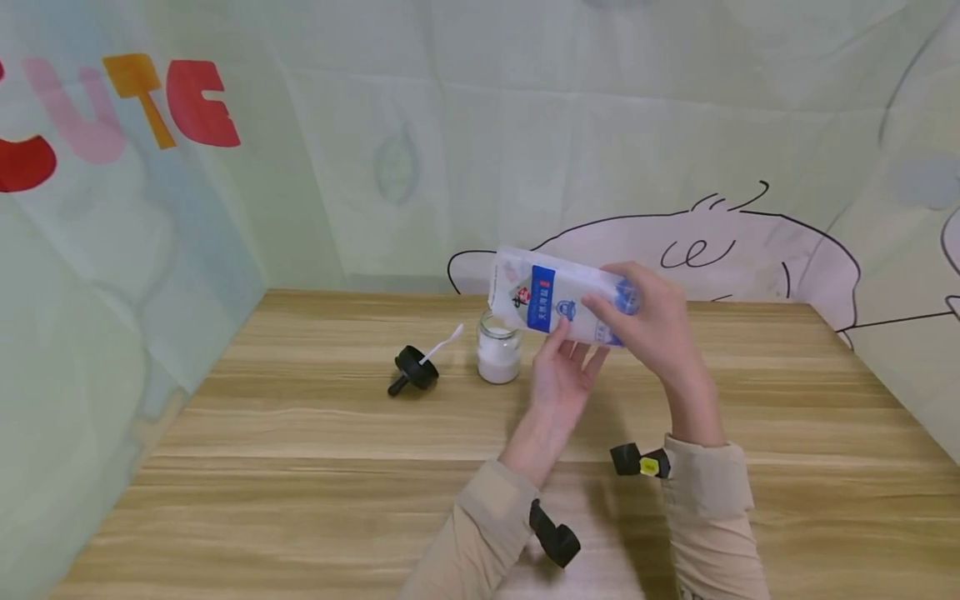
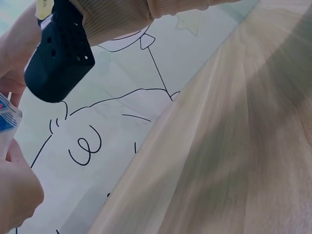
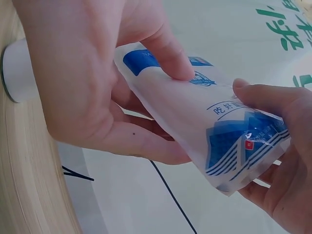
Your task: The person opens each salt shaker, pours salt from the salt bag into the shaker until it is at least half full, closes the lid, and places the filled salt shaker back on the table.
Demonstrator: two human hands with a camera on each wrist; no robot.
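A white and blue bag of salt (image 1: pixel 577 304) is tilted, its left end down at the mouth of a glass jar (image 1: pixel 498 354). White grains fill much of the jar. My left hand (image 1: pixel 562 379) holds the bag from below, its thumb (image 3: pixel 170 58) on the printed front and the fingers behind. At the bag's blue-patterned right end, my right hand (image 1: pixel 656 321) grips it with the thumb on the front. In the left wrist view only a corner of the bag (image 2: pixel 7 122) shows, between both hands. The bag's lower opening is hard to make out.
Left of the jar, a black lid (image 1: pixel 416 368) with a knob lies on its side on the wooden table (image 1: pixel 322 492), a small white spoon (image 1: pixel 442 343) sticking up from it. A printed cloth backdrop (image 1: pixel 525 150) stands behind. Black wrist cameras (image 1: pixel 555 537) hang below both sleeves.
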